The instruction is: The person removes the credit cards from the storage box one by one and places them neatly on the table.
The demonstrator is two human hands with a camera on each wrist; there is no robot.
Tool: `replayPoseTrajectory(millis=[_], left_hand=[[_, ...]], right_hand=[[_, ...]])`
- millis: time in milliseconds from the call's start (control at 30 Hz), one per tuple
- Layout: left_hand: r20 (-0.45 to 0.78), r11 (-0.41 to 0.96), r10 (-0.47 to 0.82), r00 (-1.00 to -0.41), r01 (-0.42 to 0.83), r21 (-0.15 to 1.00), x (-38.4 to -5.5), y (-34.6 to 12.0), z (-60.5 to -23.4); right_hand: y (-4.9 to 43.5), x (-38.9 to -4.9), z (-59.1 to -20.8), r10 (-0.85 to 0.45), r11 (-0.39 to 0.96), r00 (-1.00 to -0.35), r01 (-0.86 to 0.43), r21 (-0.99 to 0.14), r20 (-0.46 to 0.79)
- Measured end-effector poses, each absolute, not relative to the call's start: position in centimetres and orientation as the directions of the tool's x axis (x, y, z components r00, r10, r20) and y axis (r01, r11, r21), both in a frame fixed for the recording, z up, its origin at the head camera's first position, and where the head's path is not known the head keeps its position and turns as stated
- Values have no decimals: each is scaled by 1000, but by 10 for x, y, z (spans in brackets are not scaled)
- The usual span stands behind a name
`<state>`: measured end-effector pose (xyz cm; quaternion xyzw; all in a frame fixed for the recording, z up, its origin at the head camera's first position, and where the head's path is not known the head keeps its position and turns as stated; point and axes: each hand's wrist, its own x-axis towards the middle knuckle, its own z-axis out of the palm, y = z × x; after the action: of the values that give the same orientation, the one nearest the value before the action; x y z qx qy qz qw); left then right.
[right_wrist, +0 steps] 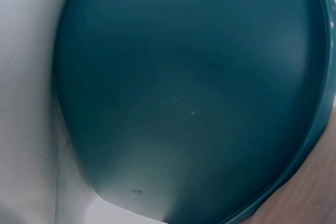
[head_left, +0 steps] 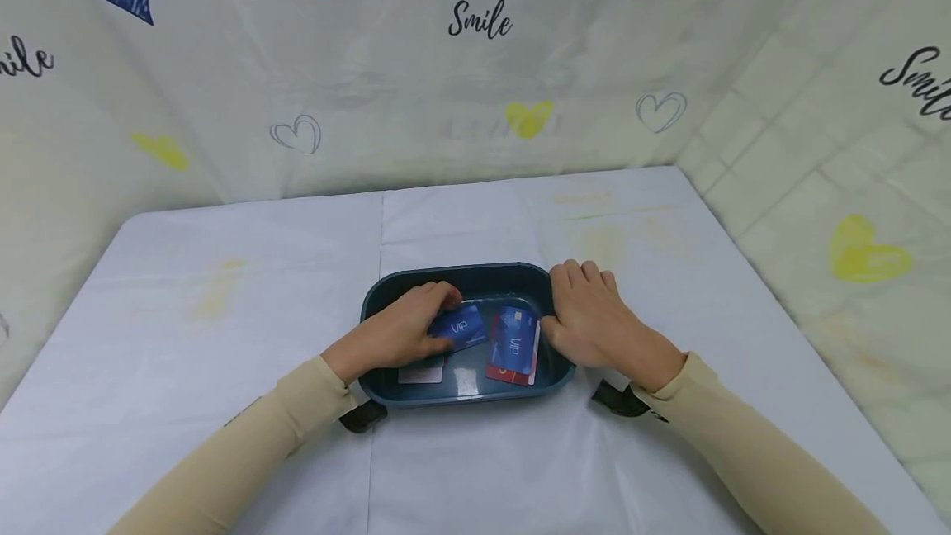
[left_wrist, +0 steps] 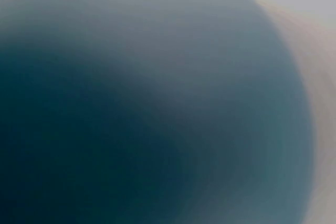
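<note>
A dark teal plastic basin stands on the white-covered table, its outer wall filling most of the right wrist view. My left hand reaches in over the left rim and pinches a blue VIP card between thumb and fingers. Another blue VIP card lies on a red card at the basin's right side. Partly under the left hand is a pale card. My right hand grips the right rim. In the left wrist view the basin is only a blur.
A white cloth with faint yellow stains covers the table around the basin. Behind and beside the table hangs a pale curtain printed with hearts and "Smile". Black wrist bands show under the sleeves near the basin's front.
</note>
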<state>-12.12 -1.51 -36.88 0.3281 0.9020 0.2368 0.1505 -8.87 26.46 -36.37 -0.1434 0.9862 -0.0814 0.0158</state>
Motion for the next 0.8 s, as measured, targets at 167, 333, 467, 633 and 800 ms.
replayPoseTrajectory(millis=[167,333,467,633,800], left_hand=[[-113,654,681,-724,532,537,-121,-16,-369],[-110,646,688,-717,537,542,-121,-18,-369],[-129,663,677,-725,525,534,-121,-17,-369],[-153,680,668,-728,514,523,-121,-16,-369],[-152,681,675,-722,530,506,-120,-16,-368]], right_hand=[[263,-89,-364,-280,947,-960,-275,-165,-11],[263,-89,-363,-281,947,-960,-276,-164,-10],[263,-89,-363,-280,947,-960,-274,-165,-12],[263,-90,-363,-279,948,-960,-273,-163,-15],[263,-89,-363,-279,948,-960,-273,-164,-14]])
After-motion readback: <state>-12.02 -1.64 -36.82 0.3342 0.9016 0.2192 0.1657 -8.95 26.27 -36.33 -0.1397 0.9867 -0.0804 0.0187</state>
